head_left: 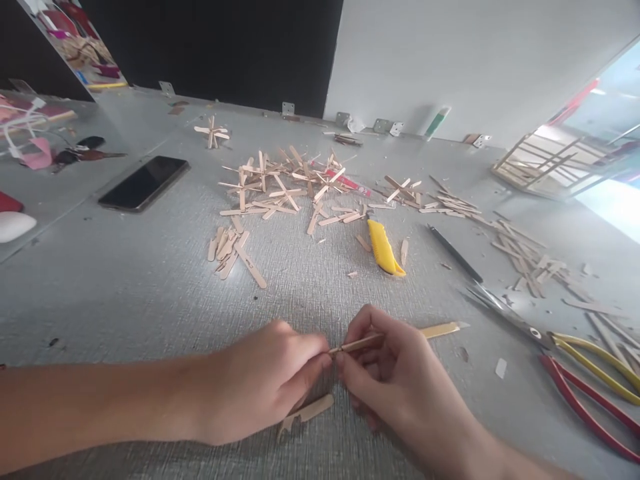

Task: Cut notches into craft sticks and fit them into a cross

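Observation:
Near the front of the table, my left hand (280, 380) pinches the end of a thin wooden craft stick (359, 343) between thumb and finger. My right hand (395, 373) is closed on the same stick, its fingertips almost meeting the left ones. From behind my right hand sticks out a tan, gold-toned tool (443, 329) with a pale pointed tip; whether the hand holds it I cannot tell. Below my left hand lie a loose craft stick (317, 407) and a curled scrap. Farther forward is a yellow utility knife (383, 247).
Many craft sticks (285, 193), some joined into star shapes, spread across the middle. A small stick pile (227, 250) and a phone (145, 183) lie left. On the right are scissors (537, 333), a black bar (455, 253), more sticks (535, 260) and a stick frame (555, 163).

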### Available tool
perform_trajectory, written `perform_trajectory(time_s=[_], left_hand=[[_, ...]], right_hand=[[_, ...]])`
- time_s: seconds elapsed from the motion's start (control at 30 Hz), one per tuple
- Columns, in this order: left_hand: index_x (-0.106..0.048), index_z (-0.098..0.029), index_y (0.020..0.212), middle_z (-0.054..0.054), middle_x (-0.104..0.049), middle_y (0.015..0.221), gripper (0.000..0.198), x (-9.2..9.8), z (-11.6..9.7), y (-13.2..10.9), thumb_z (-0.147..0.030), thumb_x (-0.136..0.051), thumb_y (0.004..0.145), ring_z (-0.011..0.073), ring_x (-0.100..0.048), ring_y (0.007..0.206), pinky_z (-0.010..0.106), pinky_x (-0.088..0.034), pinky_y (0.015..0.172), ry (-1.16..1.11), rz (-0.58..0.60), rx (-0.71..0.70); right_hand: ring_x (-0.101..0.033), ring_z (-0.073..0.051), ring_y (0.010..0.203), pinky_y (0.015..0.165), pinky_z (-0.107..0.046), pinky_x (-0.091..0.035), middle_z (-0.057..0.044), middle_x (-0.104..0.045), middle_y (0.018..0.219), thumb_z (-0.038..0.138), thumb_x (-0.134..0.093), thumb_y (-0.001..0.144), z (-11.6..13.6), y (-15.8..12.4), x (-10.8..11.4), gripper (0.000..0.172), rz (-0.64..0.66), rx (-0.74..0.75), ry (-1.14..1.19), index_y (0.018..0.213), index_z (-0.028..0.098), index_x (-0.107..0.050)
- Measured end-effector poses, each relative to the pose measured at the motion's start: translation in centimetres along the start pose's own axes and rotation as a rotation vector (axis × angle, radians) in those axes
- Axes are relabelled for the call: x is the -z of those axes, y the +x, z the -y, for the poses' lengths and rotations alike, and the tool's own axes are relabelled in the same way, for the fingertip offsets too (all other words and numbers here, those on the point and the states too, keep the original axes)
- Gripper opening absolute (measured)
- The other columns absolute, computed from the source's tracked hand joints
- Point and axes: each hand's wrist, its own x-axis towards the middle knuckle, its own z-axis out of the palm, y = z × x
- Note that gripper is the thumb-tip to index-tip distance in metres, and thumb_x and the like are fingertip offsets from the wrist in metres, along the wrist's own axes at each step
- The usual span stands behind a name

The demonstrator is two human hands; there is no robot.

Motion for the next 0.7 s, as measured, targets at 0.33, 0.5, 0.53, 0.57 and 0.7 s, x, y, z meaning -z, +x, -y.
perform_trajectory(time_s=[0.33,0.5,0.53,0.57,0.7], left_hand=[[-0.044,-0.022,0.081,-0.009,-0.046,0.058,0.028,-2.5,1.3,-0.1,-0.019,-0.036,0.107,0.0056,-0.038,0.043,0.018,-0.029,0.044,-0.047,-0.284,-0.217],[-0.044,-0.023,0.082,-0.01,-0.046,0.059,0.026,-2.9,1.6,-0.2,-0.016,-0.037,0.106,0.006,-0.043,0.044,0.018,-0.033,0.045,0.127,-0.381,-0.29],[-0.044,-0.023,0.083,-0.009,-0.046,0.059,0.025,-3.0,1.7,-0.3,-0.015,-0.037,0.106,0.0063,-0.044,0.045,0.018,-0.034,0.046,0.154,-0.395,-0.3],[-0.044,-0.023,0.083,-0.009,-0.047,0.059,0.025,-3.1,1.8,-0.4,-0.014,-0.037,0.105,0.0067,-0.045,0.045,0.018,-0.035,0.046,0.174,-0.408,-0.311],[-0.046,-0.023,0.086,-0.008,-0.054,0.062,0.025,-3.4,1.8,-0.6,-0.008,-0.036,0.103,0.0085,-0.05,0.047,0.021,-0.04,0.051,0.258,-0.46,-0.378]], right_hand=[[-0.061,-0.01,0.045,0.04,-0.018,-0.049,0.0,-0.068,0.065,0.034,-0.079,0.086,-0.9,0.6,-0.3,0.025,0.087,0.108,0.307,0.086,0.017,-0.061],[-0.064,-0.011,0.047,0.043,-0.018,-0.052,0.0,-0.069,0.068,0.033,-0.076,0.09,-1.9,0.5,-0.5,0.021,0.159,0.169,0.391,0.09,0.016,-0.062],[-0.064,-0.011,0.049,0.044,-0.019,-0.053,0.0,-0.069,0.069,0.032,-0.076,0.09,-2.0,0.6,-0.6,0.021,0.167,0.183,0.407,0.09,0.016,-0.063],[-0.065,-0.01,0.05,0.044,-0.019,-0.054,0.0,-0.069,0.071,0.032,-0.076,0.09,-2.0,0.6,-0.7,0.021,0.176,0.197,0.428,0.091,0.016,-0.063],[-0.065,-0.009,0.052,0.048,-0.019,-0.058,0.0,-0.068,0.074,0.029,-0.078,0.088,-1.6,0.6,-1.0,0.021,0.201,0.245,0.497,0.088,0.015,-0.062]])
